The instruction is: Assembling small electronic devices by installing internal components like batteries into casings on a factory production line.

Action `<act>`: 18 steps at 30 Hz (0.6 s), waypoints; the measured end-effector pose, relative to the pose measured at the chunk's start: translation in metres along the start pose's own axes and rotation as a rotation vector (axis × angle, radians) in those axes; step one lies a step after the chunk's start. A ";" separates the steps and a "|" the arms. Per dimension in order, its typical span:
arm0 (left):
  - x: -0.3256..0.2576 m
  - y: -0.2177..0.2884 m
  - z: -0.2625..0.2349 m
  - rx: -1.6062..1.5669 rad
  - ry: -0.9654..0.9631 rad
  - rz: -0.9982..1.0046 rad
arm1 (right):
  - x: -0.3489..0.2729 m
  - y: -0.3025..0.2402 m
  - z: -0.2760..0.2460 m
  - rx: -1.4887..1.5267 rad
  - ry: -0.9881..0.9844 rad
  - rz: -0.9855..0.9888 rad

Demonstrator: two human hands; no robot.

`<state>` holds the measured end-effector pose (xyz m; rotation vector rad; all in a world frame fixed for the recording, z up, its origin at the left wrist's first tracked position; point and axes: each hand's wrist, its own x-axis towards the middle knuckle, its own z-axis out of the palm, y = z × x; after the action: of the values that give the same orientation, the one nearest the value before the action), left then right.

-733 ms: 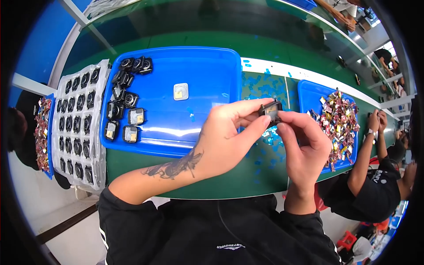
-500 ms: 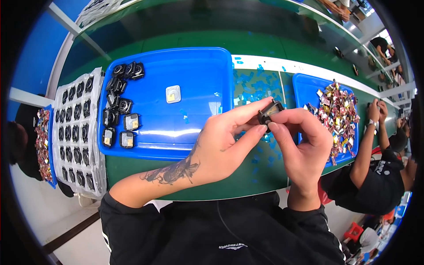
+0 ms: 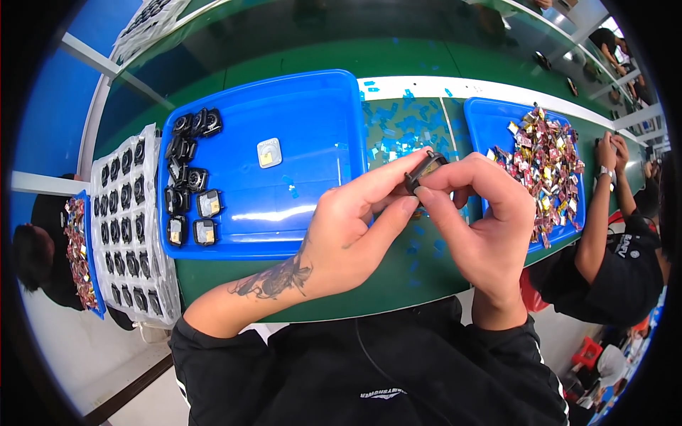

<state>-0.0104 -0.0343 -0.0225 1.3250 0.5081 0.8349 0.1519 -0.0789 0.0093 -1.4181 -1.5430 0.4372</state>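
Observation:
My left hand (image 3: 359, 227) and my right hand (image 3: 483, 227) meet above the green table, both pinching one small black square part (image 3: 424, 167) between thumb and fingertips. A big blue tray (image 3: 284, 106) lies to the left of my hands. Along its left side stand several black parts (image 3: 186, 174), two with a pale face up, and a single pale square piece (image 3: 269, 152) rests near the tray's middle. A second blue tray (image 3: 490, 117) on the right holds a heap of small shiny multicoloured pieces (image 3: 543, 167).
A white moulded tray (image 3: 128, 234) full of black parts sits at the far left. Blue scraps (image 3: 398, 135) litter the green table between the trays. Another person's arm (image 3: 600, 220) reaches in at the right edge, and a person sits at the left edge.
Both hands keep hold of the black part and have drifted slightly left and down in the picture; the part has tilted a little between my fingers.

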 end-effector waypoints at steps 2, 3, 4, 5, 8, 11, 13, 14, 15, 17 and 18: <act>-0.001 -0.001 -0.001 0.096 -0.027 0.042 | -0.001 0.000 -0.001 -0.036 0.006 -0.029; -0.002 0.000 -0.001 0.096 -0.030 0.041 | -0.001 -0.001 -0.001 -0.065 0.015 -0.047; -0.002 0.002 -0.001 0.109 -0.034 0.039 | -0.001 -0.002 -0.002 -0.093 0.023 -0.065; -0.003 0.004 -0.001 0.121 -0.036 0.037 | -0.002 -0.003 -0.002 -0.093 0.026 -0.063; -0.002 0.007 -0.002 0.233 -0.047 0.064 | -0.002 -0.005 -0.004 -0.121 0.041 -0.107; -0.003 0.008 0.001 0.215 -0.048 0.065 | 0.000 -0.007 -0.005 -0.129 0.073 -0.163; -0.004 0.007 0.001 0.239 -0.048 0.069 | 0.001 -0.005 -0.001 -0.096 0.146 -0.220; -0.005 0.007 0.000 0.260 -0.047 0.071 | 0.001 -0.004 0.000 -0.095 0.147 -0.217; -0.005 0.007 0.001 0.261 -0.047 0.068 | 0.000 -0.002 0.001 -0.074 0.124 -0.227; -0.004 0.007 0.005 0.022 0.018 -0.015 | 0.005 0.005 0.002 -0.023 0.072 -0.232; -0.003 0.009 0.009 0.023 0.018 -0.014 | 0.004 0.010 0.000 0.190 0.025 -0.089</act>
<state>-0.0081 -0.0422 -0.0126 1.3345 0.5421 0.8319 0.1579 -0.0726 0.0025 -1.2001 -1.4963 0.4969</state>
